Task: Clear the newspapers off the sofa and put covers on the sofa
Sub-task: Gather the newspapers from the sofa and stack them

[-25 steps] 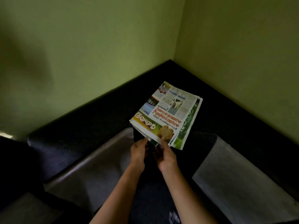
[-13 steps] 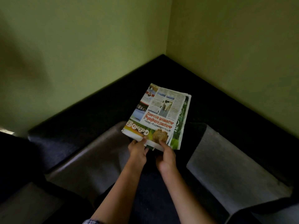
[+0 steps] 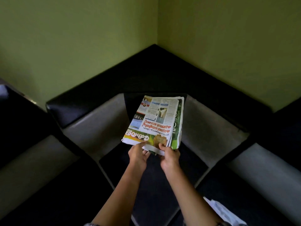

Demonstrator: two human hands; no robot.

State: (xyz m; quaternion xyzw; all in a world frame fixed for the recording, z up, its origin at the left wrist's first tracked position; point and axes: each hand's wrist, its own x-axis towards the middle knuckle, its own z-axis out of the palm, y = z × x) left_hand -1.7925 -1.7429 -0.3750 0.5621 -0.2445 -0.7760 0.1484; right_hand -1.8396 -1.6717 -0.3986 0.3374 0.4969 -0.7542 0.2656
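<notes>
Newspapers [image 3: 156, 121], one folded stack, in both my grips on the head view: left hand [image 3: 138, 154] and right hand [image 3: 169, 158] each pinch the near edge, thumb on top and fingers tucked beneath. The stack hangs over the corner seat of the dark sofa [image 3: 91, 98], though whether its far end touches the cushion I can't tell. I judge this the clearing step, covers not yet begun, so next I'd carry the stack level and off the sofa without loose sheets sliding, and more white paper [image 3: 223, 212] waits beside my right forearm.
</notes>
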